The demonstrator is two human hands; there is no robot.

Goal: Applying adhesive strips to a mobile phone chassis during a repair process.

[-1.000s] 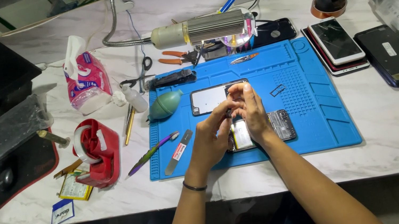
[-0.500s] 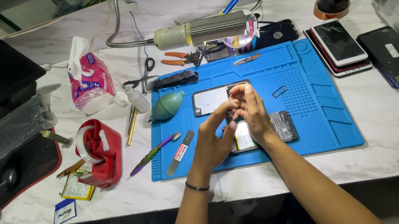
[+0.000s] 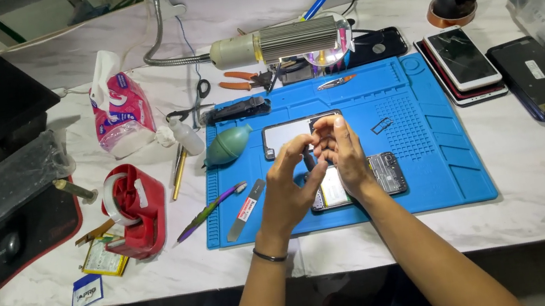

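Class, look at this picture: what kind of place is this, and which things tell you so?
Probably a phone repair bench: an opened phone lies on a blue work mat under both hands, spare phones are stacked nearby, and pliers lie by the lamp.

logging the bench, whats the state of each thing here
left hand: raised over the mat, fingertips meeting the right's
right hand: raised, pinching something too small to tell
opened phone: flat on blue mat, insides showing
screen panel: flat, dark
lamp: lit
phone stack: screens dark
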